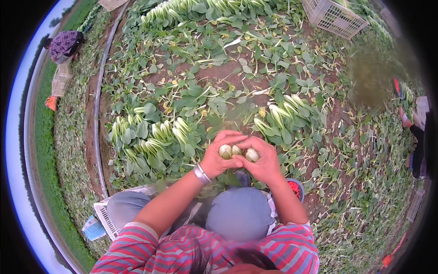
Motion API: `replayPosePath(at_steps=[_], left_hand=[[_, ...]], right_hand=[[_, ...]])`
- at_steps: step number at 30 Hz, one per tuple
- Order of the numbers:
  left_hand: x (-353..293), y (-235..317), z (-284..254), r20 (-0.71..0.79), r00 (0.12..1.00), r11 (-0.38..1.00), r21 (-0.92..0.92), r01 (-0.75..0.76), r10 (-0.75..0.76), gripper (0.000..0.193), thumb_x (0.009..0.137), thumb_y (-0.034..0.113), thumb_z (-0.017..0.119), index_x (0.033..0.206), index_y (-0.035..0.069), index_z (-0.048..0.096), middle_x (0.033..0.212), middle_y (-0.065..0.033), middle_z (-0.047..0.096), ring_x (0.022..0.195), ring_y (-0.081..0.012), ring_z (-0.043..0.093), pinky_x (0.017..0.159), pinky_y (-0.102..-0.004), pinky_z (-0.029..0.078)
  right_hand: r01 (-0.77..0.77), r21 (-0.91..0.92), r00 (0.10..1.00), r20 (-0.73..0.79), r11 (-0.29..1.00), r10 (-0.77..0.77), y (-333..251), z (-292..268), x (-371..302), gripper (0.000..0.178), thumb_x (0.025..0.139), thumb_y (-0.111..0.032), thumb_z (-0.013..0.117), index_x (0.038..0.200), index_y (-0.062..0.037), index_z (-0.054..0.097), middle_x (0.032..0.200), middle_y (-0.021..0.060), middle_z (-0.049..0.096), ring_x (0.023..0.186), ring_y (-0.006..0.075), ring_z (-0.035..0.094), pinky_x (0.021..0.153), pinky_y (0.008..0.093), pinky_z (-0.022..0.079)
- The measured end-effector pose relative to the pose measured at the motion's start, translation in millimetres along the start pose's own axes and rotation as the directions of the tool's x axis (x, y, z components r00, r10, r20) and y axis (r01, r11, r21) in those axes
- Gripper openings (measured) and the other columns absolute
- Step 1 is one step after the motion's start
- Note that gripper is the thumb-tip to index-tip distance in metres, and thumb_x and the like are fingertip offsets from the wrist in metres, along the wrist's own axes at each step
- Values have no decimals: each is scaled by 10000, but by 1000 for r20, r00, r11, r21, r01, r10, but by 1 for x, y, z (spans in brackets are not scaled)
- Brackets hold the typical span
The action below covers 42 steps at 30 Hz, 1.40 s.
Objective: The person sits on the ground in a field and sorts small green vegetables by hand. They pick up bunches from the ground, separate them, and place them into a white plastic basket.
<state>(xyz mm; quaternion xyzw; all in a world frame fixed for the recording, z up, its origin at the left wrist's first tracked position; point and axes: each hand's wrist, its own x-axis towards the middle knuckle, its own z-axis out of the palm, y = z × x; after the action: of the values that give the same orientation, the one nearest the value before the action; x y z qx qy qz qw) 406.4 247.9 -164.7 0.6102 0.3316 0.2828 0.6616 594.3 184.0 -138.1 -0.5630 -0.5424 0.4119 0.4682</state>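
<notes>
In front of my knees, both hands hold a small bunch of bok choy [225, 151], its pale butt ends turned up toward me. My left hand [214, 160], with a silvery bracelet at the wrist, curls round the left side of the bunch. From the other side my right hand [267, 163] wraps it with bent fingers, and the two hands meet at the fingertips. The leaves below are mostly hidden by my hands. On the ground just beyond lie a pile of bok choy [159, 137] to the left and a smaller pile [285, 116] to the right.
A bowl with red bits [295, 188] stands by my right knee. A white crate [106, 217] is at my left. Farther off are a row of bok choy [200, 7], a plastic crate [335, 18], a long hose [98, 91] and a bending person [66, 45]. Loose leaves litter the soil.
</notes>
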Motion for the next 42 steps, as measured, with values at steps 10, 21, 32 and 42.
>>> replayPosePath(at_steps=[10, 21, 32, 42], left_hand=[[-68, 76, -11, 113, 993, 983, -175, 54, -35, 915, 769, 323, 949, 1542, 68, 531, 1378, -68, 602, 1270, -171, 559, 1124, -378, 439], [-92, 98, -31, 243, 957, 970, 143, -199, 160, 1074, 810, 244, 863, 1682, 71, 260, 1639, -147, 312, 1530, -269, 275, 1255, -418, 244], [-37, 36, -41, 232, 909, 891, -221, 396, -347, 701, 839, 18, 800, 1467, 25, 487, 1553, -135, 487, 1390, -225, 549, 1149, -373, 452], [5, -24, -56, 141, 943, 882, -335, 332, -302, 305, 817, -32, 760, 1068, 62, 614, 937, -10, 691, 914, -175, 739, 1054, -392, 543]], right_hand=[[120, 134, 983, 123, 984, -136, -81, 26, -39, 313, 816, -42, 810, 1108, -66, 702, 1193, 105, 691, 1062, 239, 675, 934, 365, 525], [185, 241, 970, 107, 953, -216, -88, 49, -50, 308, 1027, -272, 651, 1244, -53, 638, 1366, 123, 557, 1165, 267, 537, 1082, 412, 391], [-151, 153, 989, 30, 977, 148, 25, 22, 17, 384, 1072, -316, 563, 1380, -129, 694, 1378, 134, 626, 1264, 304, 582, 1065, 447, 448], [-395, -825, 912, -406, 405, 62, 307, -121, 117, 365, 808, -176, 815, 1143, -101, 693, 1163, 113, 636, 1185, 342, 575, 965, 456, 504]])
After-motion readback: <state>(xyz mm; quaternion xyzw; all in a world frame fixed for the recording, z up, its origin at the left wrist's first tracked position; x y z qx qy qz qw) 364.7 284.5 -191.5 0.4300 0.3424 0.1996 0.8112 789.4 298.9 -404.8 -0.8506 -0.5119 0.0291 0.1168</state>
